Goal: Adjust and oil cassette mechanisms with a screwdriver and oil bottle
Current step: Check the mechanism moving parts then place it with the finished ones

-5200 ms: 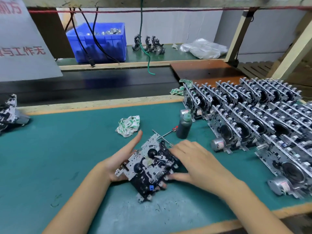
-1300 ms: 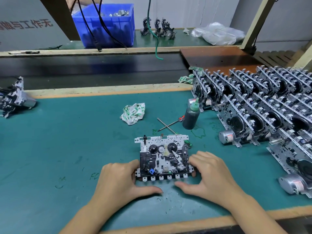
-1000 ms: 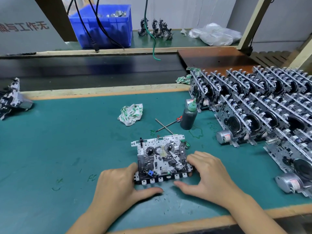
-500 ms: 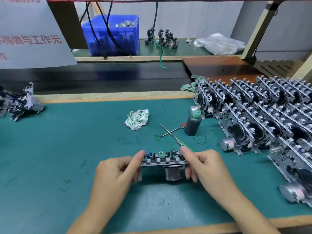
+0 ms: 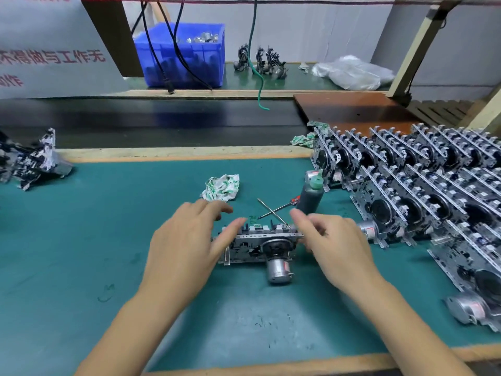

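Observation:
A cassette mechanism (image 5: pixel 260 245) stands on its long edge on the green mat (image 5: pixel 81 240), its round silver motor facing me. My left hand (image 5: pixel 184 248) is at its left end, fingers stretched forward and thumb touching the top left corner. My right hand (image 5: pixel 336 245), blurred, is at the right end with its fingers touching that end. Just behind lie two crossed screwdrivers (image 5: pixel 271 211). Beside them stands the dark oil bottle (image 5: pixel 310 198) with a green cap.
Rows of upright cassette mechanisms (image 5: pixel 423 185) fill the right side of the mat. A crumpled rag (image 5: pixel 221 187) lies behind my left hand, and more mechanisms (image 5: pixel 32 161) sit far left. Beyond the mat are a dark conveyor belt (image 5: pixel 151 120) and a blue bin (image 5: pixel 187 55).
The mechanism was tipped up from lying flat and lifted between both hands. Now it stands on its edge on the mat, and both hands have loosened and spread away from it.

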